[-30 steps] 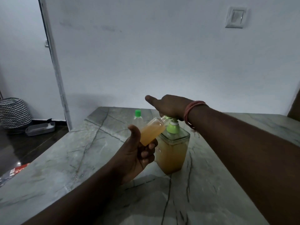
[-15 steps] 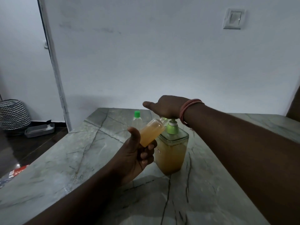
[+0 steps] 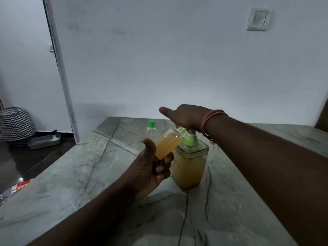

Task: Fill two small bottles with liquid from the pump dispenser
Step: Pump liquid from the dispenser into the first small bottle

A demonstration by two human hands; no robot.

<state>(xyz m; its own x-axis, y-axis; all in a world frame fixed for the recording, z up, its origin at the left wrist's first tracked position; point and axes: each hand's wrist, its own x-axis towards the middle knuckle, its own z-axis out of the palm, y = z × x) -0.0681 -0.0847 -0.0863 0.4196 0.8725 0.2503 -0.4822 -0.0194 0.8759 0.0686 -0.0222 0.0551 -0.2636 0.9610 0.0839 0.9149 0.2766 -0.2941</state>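
We are gripping the small bottle (image 3: 168, 146) in our left hand (image 3: 150, 172), tilted, mouth at the spout of the pump dispenser (image 3: 190, 166) on the bench (image 3: 88, 167). Our right hand (image 3: 186, 115) is lying flat on the pump head, gripping nothing. We should be pressing slowly, since the bottle looks nearly full.

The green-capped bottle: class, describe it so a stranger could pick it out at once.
On the marble table, look beyond the pump dispenser, towards the wall. The green-capped bottle stands there alone, untouched; unlike the tilted amber bottle in the left hand, it looks clear.
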